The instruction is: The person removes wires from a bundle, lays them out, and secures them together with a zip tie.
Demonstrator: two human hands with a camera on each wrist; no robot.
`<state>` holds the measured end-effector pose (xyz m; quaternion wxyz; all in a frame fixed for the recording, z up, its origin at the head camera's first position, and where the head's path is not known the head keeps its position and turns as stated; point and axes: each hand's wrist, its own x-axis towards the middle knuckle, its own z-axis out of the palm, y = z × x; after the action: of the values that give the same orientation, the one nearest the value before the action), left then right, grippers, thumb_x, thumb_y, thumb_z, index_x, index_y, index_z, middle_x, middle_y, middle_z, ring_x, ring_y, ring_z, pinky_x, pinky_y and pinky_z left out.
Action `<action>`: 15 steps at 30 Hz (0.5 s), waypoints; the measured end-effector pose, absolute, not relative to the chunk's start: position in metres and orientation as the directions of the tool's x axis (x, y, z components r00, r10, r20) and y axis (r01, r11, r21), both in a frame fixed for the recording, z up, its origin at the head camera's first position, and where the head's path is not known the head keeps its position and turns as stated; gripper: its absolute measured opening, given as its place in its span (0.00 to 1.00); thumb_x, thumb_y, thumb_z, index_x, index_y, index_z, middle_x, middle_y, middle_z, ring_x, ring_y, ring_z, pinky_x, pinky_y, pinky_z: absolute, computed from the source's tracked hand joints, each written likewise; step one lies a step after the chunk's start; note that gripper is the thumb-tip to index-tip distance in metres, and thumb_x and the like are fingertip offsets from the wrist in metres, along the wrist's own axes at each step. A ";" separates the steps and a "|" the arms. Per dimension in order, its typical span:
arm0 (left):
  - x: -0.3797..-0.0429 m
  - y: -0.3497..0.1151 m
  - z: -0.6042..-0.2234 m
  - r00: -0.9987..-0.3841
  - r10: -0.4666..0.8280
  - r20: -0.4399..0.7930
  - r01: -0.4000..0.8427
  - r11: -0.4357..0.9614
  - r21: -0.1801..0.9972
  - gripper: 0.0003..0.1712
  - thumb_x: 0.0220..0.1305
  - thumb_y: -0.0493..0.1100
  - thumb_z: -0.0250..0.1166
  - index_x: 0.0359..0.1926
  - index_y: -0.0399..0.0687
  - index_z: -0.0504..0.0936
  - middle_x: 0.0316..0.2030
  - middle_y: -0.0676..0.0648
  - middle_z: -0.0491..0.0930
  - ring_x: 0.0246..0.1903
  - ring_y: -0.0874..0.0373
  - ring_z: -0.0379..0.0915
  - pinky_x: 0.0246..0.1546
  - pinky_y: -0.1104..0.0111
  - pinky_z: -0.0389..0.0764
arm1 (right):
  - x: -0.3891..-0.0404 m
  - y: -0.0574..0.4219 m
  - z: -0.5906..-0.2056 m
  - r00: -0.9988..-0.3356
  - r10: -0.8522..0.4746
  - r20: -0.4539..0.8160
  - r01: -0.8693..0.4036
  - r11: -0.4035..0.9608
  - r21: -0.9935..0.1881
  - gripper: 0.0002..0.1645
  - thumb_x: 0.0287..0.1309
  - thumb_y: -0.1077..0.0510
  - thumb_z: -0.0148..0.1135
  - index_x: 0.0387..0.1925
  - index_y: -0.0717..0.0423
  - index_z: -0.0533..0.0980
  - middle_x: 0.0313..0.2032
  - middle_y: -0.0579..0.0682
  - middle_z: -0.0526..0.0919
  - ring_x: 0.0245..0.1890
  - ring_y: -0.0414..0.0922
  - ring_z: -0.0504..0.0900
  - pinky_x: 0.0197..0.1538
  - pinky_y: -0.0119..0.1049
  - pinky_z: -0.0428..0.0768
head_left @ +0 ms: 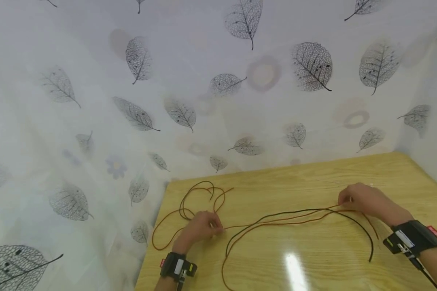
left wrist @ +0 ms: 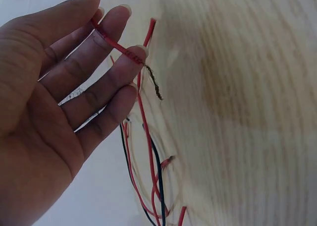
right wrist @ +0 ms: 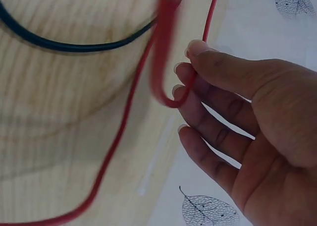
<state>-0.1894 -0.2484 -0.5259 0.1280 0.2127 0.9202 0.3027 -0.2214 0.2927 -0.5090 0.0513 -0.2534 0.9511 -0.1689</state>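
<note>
On the left of the table, my left hand (head_left: 204, 226) pinches a red wire (left wrist: 116, 46) between thumb and forefinger; its bare twisted strands (left wrist: 154, 82) stick out past the fingers. Farther right, my right hand (head_left: 364, 198) pinches a red wire (right wrist: 190, 82) with thumb and fingertips, and a blurred length of it bends back below them. Between the hands the red wire runs low over the table. A second red wire (right wrist: 116, 137) and a dark wire (right wrist: 79, 48) lie beside it. More dark wire (head_left: 182, 202) and red wire (head_left: 153, 232) lie looped behind my left hand.
The wires lie on a light wood-grain table (head_left: 368, 173), with a glare spot near its front. A leaf-patterned covering (head_left: 204, 121) stands behind and at both sides. A thin white strip (right wrist: 156, 159) lies near the right hand. Each wrist wears a black strapped camera.
</note>
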 end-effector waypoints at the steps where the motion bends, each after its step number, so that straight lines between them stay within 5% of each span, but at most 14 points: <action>1: -0.188 -0.248 -0.527 -0.872 0.477 -0.112 0.320 0.728 0.607 0.06 0.56 0.53 0.71 0.27 0.63 0.83 0.25 0.63 0.80 0.19 0.63 0.75 0.20 0.69 0.75 | -0.221 0.293 -0.512 -0.863 -0.504 -0.016 -0.466 0.810 -0.357 0.05 0.51 0.55 0.71 0.29 0.40 0.82 0.28 0.36 0.81 0.25 0.33 0.75 0.28 0.35 0.74; 15: -0.185 -0.246 -0.530 -0.840 0.525 -0.136 0.382 0.751 0.539 0.09 0.51 0.61 0.71 0.26 0.69 0.82 0.26 0.69 0.79 0.27 0.70 0.74 0.31 0.73 0.74 | -0.220 0.289 -0.523 -0.868 -0.496 -0.020 -0.454 0.810 -0.371 0.07 0.51 0.52 0.72 0.27 0.37 0.79 0.25 0.33 0.76 0.25 0.30 0.72 0.28 0.34 0.72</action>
<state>-0.1847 -0.2456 -0.5304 0.1407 0.2449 0.9251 0.2539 -0.2195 0.2891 -0.5232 0.0577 -0.2501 0.9496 -0.1799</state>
